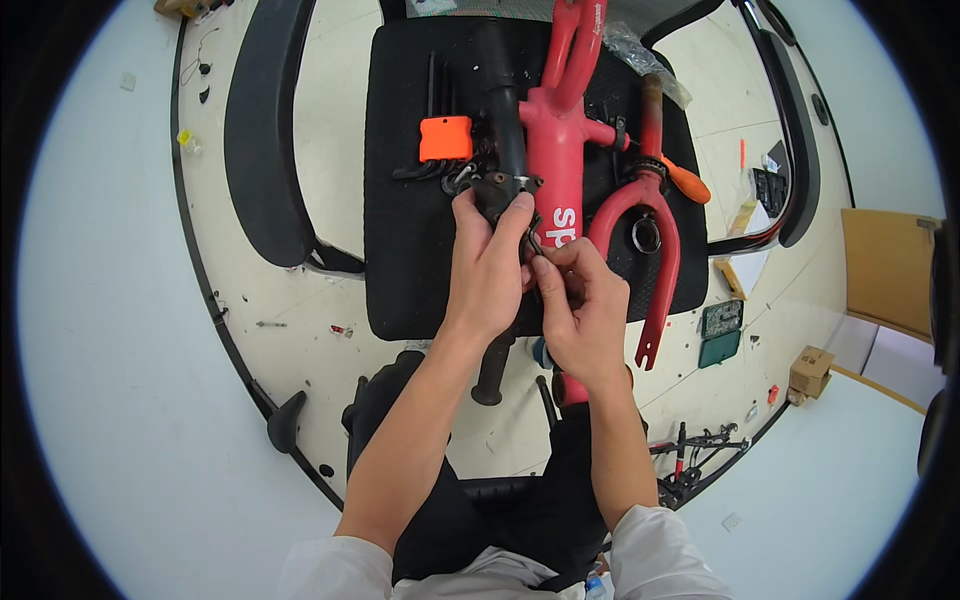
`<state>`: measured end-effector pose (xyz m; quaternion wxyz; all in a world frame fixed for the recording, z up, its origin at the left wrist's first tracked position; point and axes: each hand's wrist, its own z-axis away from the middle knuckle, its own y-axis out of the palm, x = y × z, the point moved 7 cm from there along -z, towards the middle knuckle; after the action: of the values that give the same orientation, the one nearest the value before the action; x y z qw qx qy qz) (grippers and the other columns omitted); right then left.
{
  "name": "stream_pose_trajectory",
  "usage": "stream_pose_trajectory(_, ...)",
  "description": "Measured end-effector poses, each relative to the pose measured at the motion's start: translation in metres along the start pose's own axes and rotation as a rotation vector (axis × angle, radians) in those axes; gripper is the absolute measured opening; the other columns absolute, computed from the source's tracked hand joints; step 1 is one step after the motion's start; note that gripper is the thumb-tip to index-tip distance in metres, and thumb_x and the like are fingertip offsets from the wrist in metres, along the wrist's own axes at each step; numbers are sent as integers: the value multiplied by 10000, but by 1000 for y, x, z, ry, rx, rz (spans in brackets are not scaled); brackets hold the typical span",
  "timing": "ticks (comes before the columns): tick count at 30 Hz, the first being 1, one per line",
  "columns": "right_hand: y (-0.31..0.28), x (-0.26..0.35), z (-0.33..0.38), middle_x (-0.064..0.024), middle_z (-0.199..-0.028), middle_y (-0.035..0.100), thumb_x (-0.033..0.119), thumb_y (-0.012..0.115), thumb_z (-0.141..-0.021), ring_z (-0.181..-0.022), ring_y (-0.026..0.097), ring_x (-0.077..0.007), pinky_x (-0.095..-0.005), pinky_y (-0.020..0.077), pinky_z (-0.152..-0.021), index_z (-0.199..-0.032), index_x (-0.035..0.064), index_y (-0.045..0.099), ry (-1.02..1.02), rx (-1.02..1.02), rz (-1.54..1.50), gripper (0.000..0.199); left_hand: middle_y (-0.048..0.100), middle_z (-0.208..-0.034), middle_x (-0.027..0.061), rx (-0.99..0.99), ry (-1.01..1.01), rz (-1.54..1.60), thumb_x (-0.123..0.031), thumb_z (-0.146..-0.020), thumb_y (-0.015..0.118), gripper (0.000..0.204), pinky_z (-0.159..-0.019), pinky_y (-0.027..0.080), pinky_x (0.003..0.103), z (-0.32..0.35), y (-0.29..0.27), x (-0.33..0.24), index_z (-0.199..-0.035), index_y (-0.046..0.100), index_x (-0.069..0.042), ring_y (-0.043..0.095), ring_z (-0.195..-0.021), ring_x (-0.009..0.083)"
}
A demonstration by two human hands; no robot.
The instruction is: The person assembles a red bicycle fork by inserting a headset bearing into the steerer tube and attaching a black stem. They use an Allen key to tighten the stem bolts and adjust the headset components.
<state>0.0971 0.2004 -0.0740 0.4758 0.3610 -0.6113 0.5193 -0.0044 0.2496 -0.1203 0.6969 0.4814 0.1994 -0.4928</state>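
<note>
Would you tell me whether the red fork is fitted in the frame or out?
Out: the fork lies loose on the chair seat, beside the frame.

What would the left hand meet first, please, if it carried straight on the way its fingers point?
Probably the black stem it already grips, running ahead of the left hand, with the orange-handled hex key set just beside that line; depth is unclear.

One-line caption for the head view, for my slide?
Both hands grip a black handlebar stem beside a red bike frame.
</note>
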Motion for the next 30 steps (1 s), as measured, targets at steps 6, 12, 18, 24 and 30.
stream_pose_trajectory(6,-16,-16,2,4,-744,588,54,573,-1005,-633,464,-22,-201,358,-543,-932,-2,547,174,-1,-229,96,525,-734,24,57,-17,39,-256,-988,608,430,-422,345,210,2,3,-2,-1238,351,-19,450,-527,54)
stream_pose_trajectory(12,-14,-19,3,9,-737,578,68,581,-1006,-634,452,-15,-198,343,-543,-933,11,538,265,46,-376,102,525,-727,31,63,-20,33,-272,-985,606,459,-428,339,219,2,2,-1,-1283,353,-32,443,-510,66)
stream_pose_trajectory(18,-17,-14,3,-6,-760,604,62,584,-1002,-631,485,-29,-197,364,-551,-923,12,532,194,9,-236,107,534,-736,39,81,18,26,-274,-993,586,447,-446,352,224,2,3,-2,-1299,357,-42,451,-514,71)
stream_pose_trajectory(24,-6,-2,5,-31,-817,620,41,557,-1012,-676,524,-44,-213,407,-597,-936,4,518,126,-55,-402,93,533,-775,30,45,165,15,-238,-1005,577,408,-458,361,208,7,9,-7,-1265,351,-20,462,-567,54)
stream_pose_trajectory(30,1,1,8,34,-718,548,81,581,-1016,-553,400,2,-195,284,-458,-925,30,520,86,-141,-349,121,523,-745,52,-1,176,8,-308,-1004,566,429,-466,344,208,8,8,-6,-1295,363,-65,434,-518,70)
